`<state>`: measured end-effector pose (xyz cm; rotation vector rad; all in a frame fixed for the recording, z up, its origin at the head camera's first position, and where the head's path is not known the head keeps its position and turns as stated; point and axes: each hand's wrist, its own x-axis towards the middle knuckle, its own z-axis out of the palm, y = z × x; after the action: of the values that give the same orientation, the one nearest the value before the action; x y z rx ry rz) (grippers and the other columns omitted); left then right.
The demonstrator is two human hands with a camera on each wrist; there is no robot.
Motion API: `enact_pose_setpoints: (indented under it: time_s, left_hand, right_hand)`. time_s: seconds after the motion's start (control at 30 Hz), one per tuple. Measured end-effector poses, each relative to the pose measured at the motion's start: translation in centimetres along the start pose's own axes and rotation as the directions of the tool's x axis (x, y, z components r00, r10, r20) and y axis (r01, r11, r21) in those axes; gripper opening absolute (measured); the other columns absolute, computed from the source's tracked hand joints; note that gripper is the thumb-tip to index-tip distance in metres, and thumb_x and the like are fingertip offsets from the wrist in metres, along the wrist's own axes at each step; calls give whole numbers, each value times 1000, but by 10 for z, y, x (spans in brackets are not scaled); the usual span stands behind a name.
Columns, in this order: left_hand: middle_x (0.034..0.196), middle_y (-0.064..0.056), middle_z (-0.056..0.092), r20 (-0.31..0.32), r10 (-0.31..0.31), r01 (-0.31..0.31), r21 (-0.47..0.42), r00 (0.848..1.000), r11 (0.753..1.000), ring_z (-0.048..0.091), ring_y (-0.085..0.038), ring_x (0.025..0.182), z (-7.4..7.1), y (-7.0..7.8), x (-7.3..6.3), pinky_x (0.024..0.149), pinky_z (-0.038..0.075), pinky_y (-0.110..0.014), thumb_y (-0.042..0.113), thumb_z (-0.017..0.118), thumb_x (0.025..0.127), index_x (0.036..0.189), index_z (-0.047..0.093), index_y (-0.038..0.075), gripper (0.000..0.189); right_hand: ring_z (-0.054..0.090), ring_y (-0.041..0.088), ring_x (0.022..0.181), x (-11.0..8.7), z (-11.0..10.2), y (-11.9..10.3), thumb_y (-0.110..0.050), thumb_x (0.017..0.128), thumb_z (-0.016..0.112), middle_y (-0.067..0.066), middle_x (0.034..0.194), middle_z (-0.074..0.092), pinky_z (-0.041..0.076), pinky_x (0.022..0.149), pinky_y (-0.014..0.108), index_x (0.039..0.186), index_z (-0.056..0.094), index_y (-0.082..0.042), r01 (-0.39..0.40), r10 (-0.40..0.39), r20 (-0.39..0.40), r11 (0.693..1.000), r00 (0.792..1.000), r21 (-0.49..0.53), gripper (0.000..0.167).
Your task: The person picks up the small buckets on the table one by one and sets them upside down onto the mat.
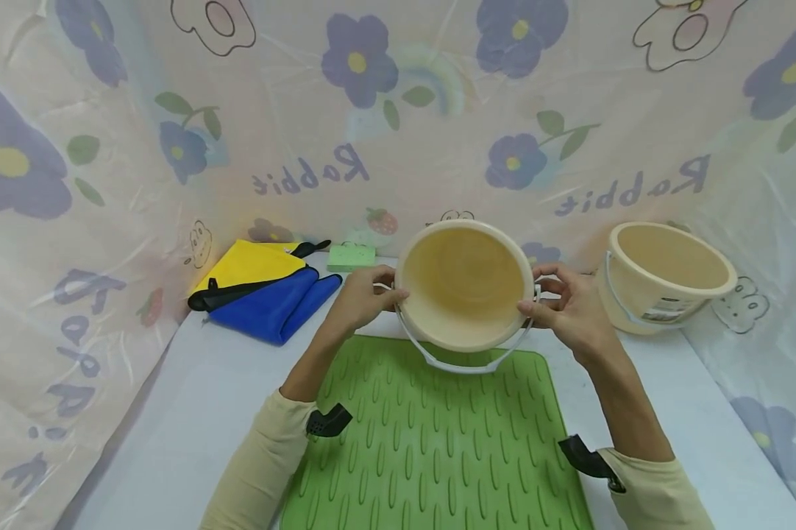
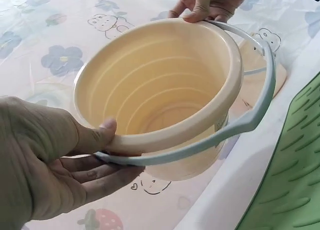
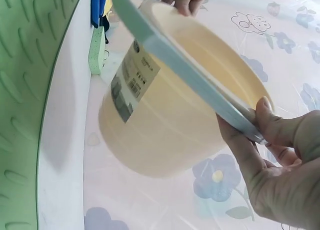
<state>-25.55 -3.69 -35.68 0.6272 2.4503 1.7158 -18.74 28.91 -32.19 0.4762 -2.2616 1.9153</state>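
Pinching a cream bucket [image 1: 464, 287] from opposite sides, the left hand [image 1: 363, 300] and right hand [image 1: 573, 308] hold it tilted near the far edge of the green mat [image 1: 438, 442], each grip narrowed between thumb and fingers. Beyond the mat's right corner stands a second bucket [image 1: 619, 291]; beyond its left, a green sponge [image 1: 352, 258] and a blue-and-yellow cloth [image 1: 275, 302].

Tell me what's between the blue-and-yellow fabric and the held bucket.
Head view: the green sponge and the left hand, which grips the bucket by its rim.
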Motion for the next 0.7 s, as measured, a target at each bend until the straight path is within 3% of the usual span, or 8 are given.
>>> enact_pose_setpoints:
  time_s: [0.07, 0.2, 0.4, 0.5, 0.57, 0.7]
  left_hand:
    - [122, -19, 74, -22, 16, -16, -1, 1000, 1000, 79, -28, 100, -1, 2, -1, 84, 66, -42, 13, 75, 98, 129, 70, 3, 33]
    - [117, -17, 75, -47, 51, -51, 11, 998, 999, 79, -28, 96, -5, 4, -2, 83, 66, -45, 11, 76, 96, 122, 71, 4, 27]
    - [112, -16, 75, -69, 82, -78, 63, 994, 995, 79, -27, 92, -10, 3, -2, 76, 65, -32, 7, 77, 95, 117, 71, 5, 24]
    - [110, -16, 75, -82, 102, -94, 93, 991, 991, 79, -27, 92, -12, 3, -2, 75, 64, -32, 7, 78, 93, 115, 71, 4, 23]
    - [108, -16, 75, -93, 115, -104, 114, 989, 988, 79, -28, 92, -13, 3, -2, 75, 64, -33, 6, 79, 92, 113, 70, 4, 23]
    - [106, -14, 75, -121, 141, -122, 151, 983, 981, 79, -27, 94, -19, 1, -1, 75, 63, -34, 7, 80, 92, 108, 69, 5, 19]
  right_hand:
    - [78, 9, 77, 0, 0, 0, 15, 89, 71, -3, 97, 72, 65, 64, 29, 115, 62, -5, -5, 4, -15, 1000, 1000, -15, 34]
    - [77, 6, 79, 2, 0, -1, 15, 89, 73, -5, 97, 68, 66, 64, 30, 121, 58, 5, -23, 16, -46, 990, 999, -138, 37]
    - [75, 2, 80, 6, 2, 1, 10, 89, 76, 1, 104, 65, 66, 66, 29, 127, 56, 9, -2, -10, -42, 962, 999, -271, 43]
    - [75, 1, 80, 8, 4, 7, 12, 87, 77, 10, 105, 66, 65, 65, 28, 126, 58, 8, 75, -88, -32, 950, 996, -302, 44]
    - [74, -2, 80, 10, 3, 14, 13, 84, 79, 14, 103, 68, 64, 64, 24, 124, 60, 7, 162, -178, -13, 921, 984, -354, 44]
    - [71, -7, 78, 14, 4, 26, 18, 77, 81, 18, 95, 70, 61, 60, 18, 120, 63, 5, 345, -361, 41, 842, 932, -416, 48]
